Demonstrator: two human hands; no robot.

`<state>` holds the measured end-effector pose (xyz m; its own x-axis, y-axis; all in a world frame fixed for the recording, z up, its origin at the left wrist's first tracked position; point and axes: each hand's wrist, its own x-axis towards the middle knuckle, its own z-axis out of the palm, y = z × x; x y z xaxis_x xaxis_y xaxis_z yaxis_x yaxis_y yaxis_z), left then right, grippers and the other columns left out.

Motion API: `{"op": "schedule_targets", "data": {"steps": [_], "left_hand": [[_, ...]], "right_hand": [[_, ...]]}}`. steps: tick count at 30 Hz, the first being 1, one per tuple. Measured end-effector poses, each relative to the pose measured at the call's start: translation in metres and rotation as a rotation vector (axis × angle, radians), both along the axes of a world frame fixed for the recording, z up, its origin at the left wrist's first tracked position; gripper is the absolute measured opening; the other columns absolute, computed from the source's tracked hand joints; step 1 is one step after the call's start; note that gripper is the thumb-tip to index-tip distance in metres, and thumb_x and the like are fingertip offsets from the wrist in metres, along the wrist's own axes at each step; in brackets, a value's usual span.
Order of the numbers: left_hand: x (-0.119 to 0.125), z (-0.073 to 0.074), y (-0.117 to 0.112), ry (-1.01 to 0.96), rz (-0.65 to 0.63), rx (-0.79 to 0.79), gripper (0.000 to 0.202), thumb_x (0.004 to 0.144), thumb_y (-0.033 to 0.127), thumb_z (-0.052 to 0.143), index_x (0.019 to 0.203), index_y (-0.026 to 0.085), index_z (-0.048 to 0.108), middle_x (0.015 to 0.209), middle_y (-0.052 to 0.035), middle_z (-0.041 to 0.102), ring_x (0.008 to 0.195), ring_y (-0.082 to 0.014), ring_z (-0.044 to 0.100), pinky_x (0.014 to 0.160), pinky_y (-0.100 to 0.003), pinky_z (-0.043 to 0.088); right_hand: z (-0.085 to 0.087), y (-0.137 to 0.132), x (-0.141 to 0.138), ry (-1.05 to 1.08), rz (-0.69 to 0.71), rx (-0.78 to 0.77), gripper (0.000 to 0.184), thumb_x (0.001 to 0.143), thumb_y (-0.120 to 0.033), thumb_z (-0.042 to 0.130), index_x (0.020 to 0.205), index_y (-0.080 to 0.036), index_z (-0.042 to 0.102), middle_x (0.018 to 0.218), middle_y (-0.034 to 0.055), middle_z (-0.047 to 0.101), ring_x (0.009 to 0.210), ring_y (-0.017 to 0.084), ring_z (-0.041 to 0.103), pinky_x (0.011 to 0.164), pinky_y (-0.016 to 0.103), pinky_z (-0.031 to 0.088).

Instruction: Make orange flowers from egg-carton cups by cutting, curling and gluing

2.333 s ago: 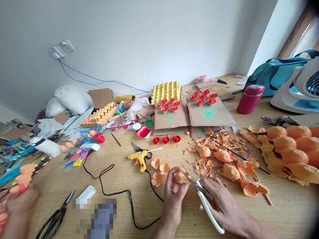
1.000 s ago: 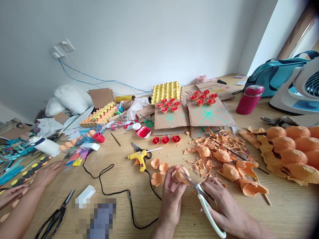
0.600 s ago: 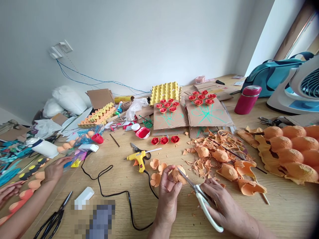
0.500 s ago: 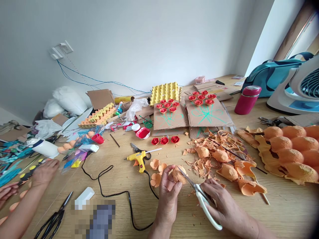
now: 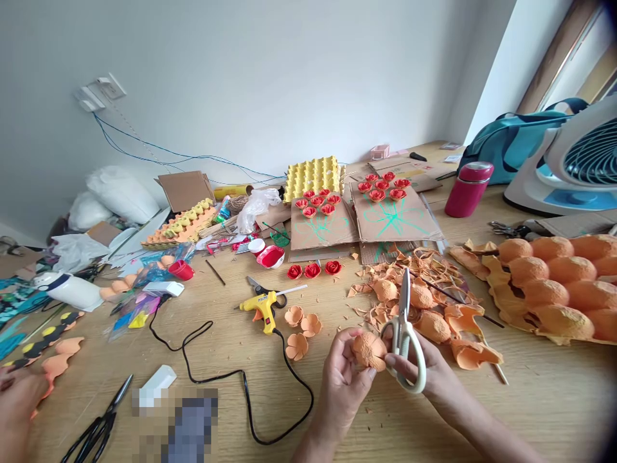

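My left hand (image 5: 344,376) grips an orange egg-carton cup (image 5: 369,352) with slits cut into its side. My right hand (image 5: 429,366) holds white-handled scissors (image 5: 409,357), their blades pointing up and away from the cup; its fingertips are close against the cup's right side. Left of my hands lie several orange petal-shaped cups (image 5: 297,346) and a yellow glue gun (image 5: 260,310) with dark-handled scissors (image 5: 277,297) behind it. Beyond my right hand is a heap of orange carton scraps (image 5: 405,276) with uncut cups among them.
An orange egg tray (image 5: 544,292) stands at the right. Cardboard sheets (image 5: 395,222) with red flowers and green lines lie at the back. The glue gun's black cord (image 5: 245,392) loops across the table. Black scissors (image 5: 99,424) and another person's hand (image 5: 17,399) are at left.
My right hand has swung the scissors upright, off the cup, and its fingers have come to the cup. The cup has turned in my left hand. The other person's hand has drawn nearer.
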<state>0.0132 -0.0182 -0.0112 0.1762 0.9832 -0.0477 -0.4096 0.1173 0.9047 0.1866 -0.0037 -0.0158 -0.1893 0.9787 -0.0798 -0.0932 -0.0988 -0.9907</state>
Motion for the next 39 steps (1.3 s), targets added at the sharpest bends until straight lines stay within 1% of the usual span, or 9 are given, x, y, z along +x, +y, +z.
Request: {"op": "schedule_targets", "data": {"steps": [3, 7, 10, 15, 18, 23, 28, 32, 39], "left_hand": [[0.001, -0.002, 0.002, 0.006, -0.063, 0.016, 0.055, 0.074, 0.037, 0.088, 0.120, 0.023, 0.061, 0.107, -0.0079, 0.069, 0.099, -0.0214, 0.064, 0.088, -0.031, 0.049], [-0.002, -0.003, 0.004, -0.048, -0.066, -0.060, 0.048, 0.074, 0.049, 0.085, 0.103, 0.017, 0.064, 0.092, -0.0055, 0.066, 0.084, -0.0176, 0.061, 0.075, -0.027, 0.047], [-0.005, 0.001, 0.004, -0.097, -0.081, -0.163, 0.041, 0.073, 0.043, 0.086, 0.093, 0.018, 0.061, 0.083, -0.0015, 0.063, 0.074, -0.0139, 0.056, 0.071, -0.025, 0.042], [-0.007, 0.010, 0.003, -0.134, -0.144, -0.224, 0.043, 0.066, 0.027, 0.088, 0.100, 0.018, 0.063, 0.081, -0.0012, 0.065, 0.074, -0.0140, 0.055, 0.072, -0.026, 0.041], [-0.010, 0.010, 0.005, -0.175, -0.095, -0.227, 0.045, 0.066, 0.025, 0.086, 0.105, 0.017, 0.066, 0.079, -0.0001, 0.062, 0.072, -0.0133, 0.053, 0.071, -0.026, 0.040], [-0.016, 0.003, 0.009, -0.318, -0.006, -0.222, 0.061, 0.070, 0.024, 0.083, 0.127, 0.018, 0.065, 0.081, 0.0008, 0.059, 0.076, -0.0139, 0.055, 0.076, -0.028, 0.042], [-0.016, 0.004, 0.009, -0.382, -0.053, -0.179, 0.041, 0.072, 0.027, 0.082, 0.112, 0.020, 0.073, 0.085, -0.0019, 0.062, 0.081, -0.0162, 0.057, 0.082, -0.031, 0.044], [-0.012, 0.008, 0.008, -0.356, -0.125, -0.151, 0.031, 0.072, 0.031, 0.081, 0.101, 0.019, 0.076, 0.083, -0.0031, 0.062, 0.082, -0.0175, 0.058, 0.087, -0.033, 0.044], [-0.013, 0.005, 0.006, -0.256, -0.098, -0.216, 0.059, 0.067, 0.035, 0.085, 0.121, 0.015, 0.072, 0.084, -0.0032, 0.061, 0.079, -0.0171, 0.056, 0.081, -0.033, 0.042]], "right_hand": [[0.004, 0.000, 0.000, 0.026, 0.004, -0.026, 0.044, 0.076, -0.055, 0.080, 0.094, -0.023, 0.057, 0.073, -0.0050, 0.052, 0.062, 0.012, 0.044, 0.056, 0.024, 0.040], [0.006, -0.002, -0.001, 0.035, 0.079, -0.020, 0.047, 0.072, -0.056, 0.083, 0.094, -0.022, 0.060, 0.068, -0.0057, 0.049, 0.058, 0.012, 0.041, 0.052, 0.024, 0.038], [0.001, -0.004, -0.002, 0.001, 0.127, -0.001, 0.044, 0.075, -0.055, 0.082, 0.093, -0.022, 0.060, 0.074, -0.0040, 0.051, 0.064, 0.014, 0.045, 0.058, 0.025, 0.042], [-0.004, -0.002, 0.001, 0.012, 0.175, 0.010, 0.042, 0.081, -0.057, 0.077, 0.095, -0.021, 0.060, 0.084, -0.0003, 0.057, 0.076, 0.017, 0.050, 0.069, 0.029, 0.044], [-0.001, 0.001, 0.004, 0.127, 0.196, -0.073, 0.042, 0.084, -0.059, 0.074, 0.091, -0.020, 0.061, 0.075, -0.0026, 0.056, 0.066, 0.013, 0.045, 0.060, 0.025, 0.037], [-0.005, -0.004, 0.002, 0.269, 0.354, -0.241, 0.058, 0.085, -0.076, 0.058, 0.081, -0.018, 0.061, 0.050, -0.0050, 0.050, 0.042, 0.008, 0.037, 0.044, 0.023, 0.027], [-0.011, -0.013, -0.002, 0.388, 0.451, -0.370, 0.058, 0.089, -0.074, 0.053, 0.082, -0.017, 0.061, 0.044, -0.0070, 0.044, 0.035, 0.006, 0.031, 0.039, 0.021, 0.024], [-0.009, -0.012, -0.004, 0.437, 0.448, -0.398, 0.058, 0.088, -0.074, 0.055, 0.081, -0.017, 0.062, 0.044, -0.0070, 0.044, 0.035, 0.006, 0.030, 0.039, 0.021, 0.023], [-0.003, -0.007, -0.002, 0.393, 0.369, -0.379, 0.058, 0.090, -0.075, 0.050, 0.079, -0.020, 0.064, 0.045, -0.0059, 0.043, 0.039, 0.009, 0.028, 0.043, 0.024, 0.022]]}}
